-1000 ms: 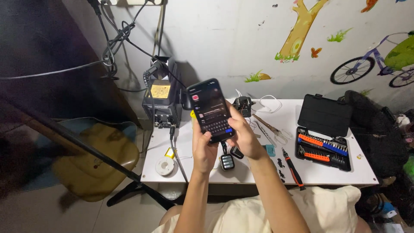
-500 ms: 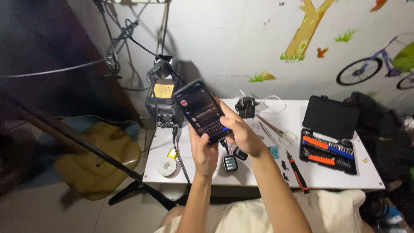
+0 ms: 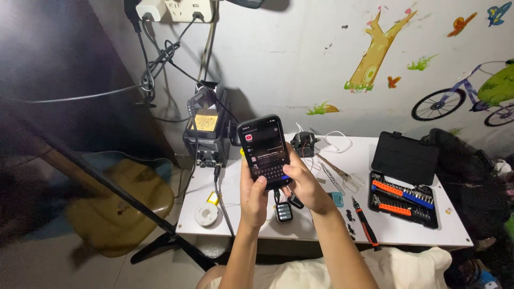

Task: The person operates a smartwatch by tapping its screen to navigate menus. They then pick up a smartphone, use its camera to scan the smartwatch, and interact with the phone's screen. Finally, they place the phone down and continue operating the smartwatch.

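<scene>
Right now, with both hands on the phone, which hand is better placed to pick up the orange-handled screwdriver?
Probably right: the right hand is nearer the screwdriver; the left hand grips the phone farther away.

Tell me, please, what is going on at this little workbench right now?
A person holds a black smartphone upright in both hands above a white table. The left hand grips its lower edge with the thumb on the on-screen keyboard; the right hand supports it from the side. Below lie a small car key fob, a screwdriver and an open bit set case.
</scene>
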